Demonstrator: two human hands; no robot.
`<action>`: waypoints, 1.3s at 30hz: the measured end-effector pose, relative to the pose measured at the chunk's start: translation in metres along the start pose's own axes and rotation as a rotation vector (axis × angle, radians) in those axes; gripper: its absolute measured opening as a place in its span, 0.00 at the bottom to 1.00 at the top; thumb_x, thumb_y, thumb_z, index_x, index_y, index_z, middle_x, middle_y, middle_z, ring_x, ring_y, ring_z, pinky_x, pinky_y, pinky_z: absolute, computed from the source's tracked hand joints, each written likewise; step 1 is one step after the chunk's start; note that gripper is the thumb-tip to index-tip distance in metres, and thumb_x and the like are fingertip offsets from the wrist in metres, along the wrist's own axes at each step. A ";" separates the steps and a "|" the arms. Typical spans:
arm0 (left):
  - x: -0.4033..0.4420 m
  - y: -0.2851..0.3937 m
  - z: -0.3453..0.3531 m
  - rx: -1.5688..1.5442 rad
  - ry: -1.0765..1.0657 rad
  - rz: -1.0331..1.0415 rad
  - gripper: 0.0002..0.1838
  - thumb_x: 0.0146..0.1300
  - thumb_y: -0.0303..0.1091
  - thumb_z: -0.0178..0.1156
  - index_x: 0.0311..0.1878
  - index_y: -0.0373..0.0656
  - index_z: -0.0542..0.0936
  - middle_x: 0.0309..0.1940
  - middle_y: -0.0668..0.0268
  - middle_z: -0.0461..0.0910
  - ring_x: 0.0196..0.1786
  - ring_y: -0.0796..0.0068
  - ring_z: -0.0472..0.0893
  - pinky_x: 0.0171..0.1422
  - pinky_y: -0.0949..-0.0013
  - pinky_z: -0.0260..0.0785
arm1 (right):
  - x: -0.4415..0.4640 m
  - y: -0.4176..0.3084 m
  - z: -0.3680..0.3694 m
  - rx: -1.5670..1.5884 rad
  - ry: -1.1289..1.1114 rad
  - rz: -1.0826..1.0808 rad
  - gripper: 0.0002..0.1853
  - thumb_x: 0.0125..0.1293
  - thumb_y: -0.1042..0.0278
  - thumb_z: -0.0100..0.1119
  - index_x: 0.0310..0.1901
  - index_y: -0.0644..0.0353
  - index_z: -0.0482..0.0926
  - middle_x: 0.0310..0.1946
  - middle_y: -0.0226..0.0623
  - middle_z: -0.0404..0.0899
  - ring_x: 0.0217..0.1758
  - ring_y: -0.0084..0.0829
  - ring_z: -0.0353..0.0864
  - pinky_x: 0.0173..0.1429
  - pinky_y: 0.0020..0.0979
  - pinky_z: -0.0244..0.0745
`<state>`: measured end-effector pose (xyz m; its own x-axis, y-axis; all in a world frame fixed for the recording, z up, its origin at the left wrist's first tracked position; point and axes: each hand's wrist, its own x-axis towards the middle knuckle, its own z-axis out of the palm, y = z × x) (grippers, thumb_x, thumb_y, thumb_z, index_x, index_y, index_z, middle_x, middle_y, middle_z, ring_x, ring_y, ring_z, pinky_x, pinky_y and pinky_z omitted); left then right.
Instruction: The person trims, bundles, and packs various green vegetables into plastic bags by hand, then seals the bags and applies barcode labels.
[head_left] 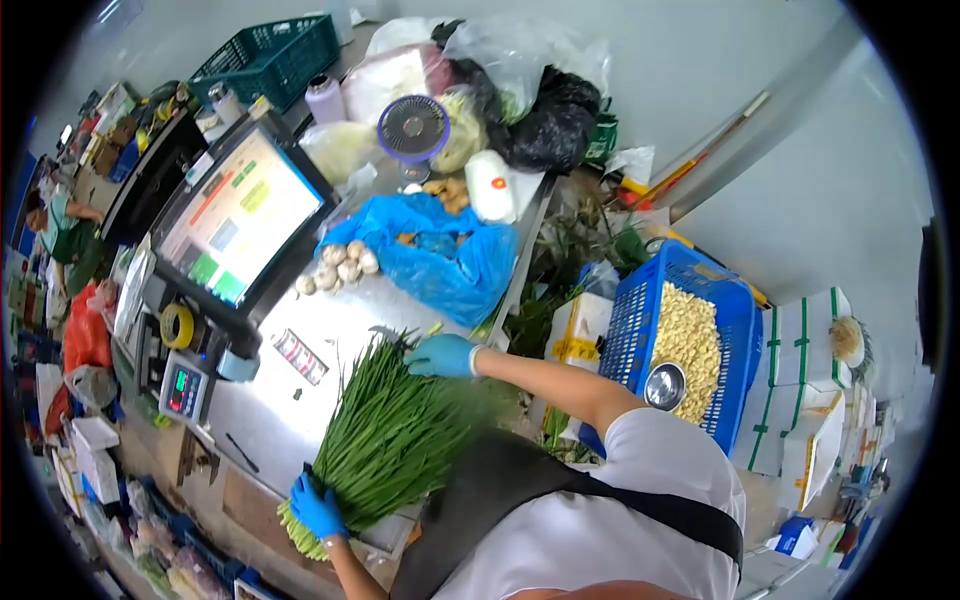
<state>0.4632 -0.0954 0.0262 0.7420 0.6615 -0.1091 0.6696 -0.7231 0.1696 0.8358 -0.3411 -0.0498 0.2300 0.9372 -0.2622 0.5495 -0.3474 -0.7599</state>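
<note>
Across the near part of the table [275, 415] lies a big bunch of long green leaves [390, 440], and we have blue gloves on by it. Our left hand [318, 507] rests on the pale stem ends at the near left; we cannot tell if its fingers squeeze them. Our right hand [440, 356] is at the far tips, with its fingers close together, and we cannot tell if they pinch a leaf. Just left of the bunch we see a small printed pack [300, 357]. Farther off, some white bulbs [345, 265] sit beside a blue bag [440, 255], and a round fan [413, 128] stands behind that. To the left we have a bright screen [240, 215]. To the right, a blue basket [622, 345] holds pale bits [685, 340] and a shiny bowl [665, 386].
</note>
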 end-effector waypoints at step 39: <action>0.128 0.305 0.149 -0.072 -0.383 0.520 0.63 0.39 0.67 0.70 0.79 0.60 0.49 0.78 0.53 0.46 0.79 0.43 0.40 0.67 0.20 0.48 | -0.097 0.076 -0.631 -1.961 1.078 -0.103 0.18 0.70 0.61 0.55 0.57 0.62 0.74 0.52 0.46 0.78 0.55 0.38 0.76 0.62 0.43 0.70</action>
<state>0.7674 -0.2609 -0.0818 0.9370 0.1019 -0.3342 0.2261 -0.9060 0.3578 1.3622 -0.4777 0.2938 -0.0009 0.8225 0.5687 0.2967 -0.5429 0.7857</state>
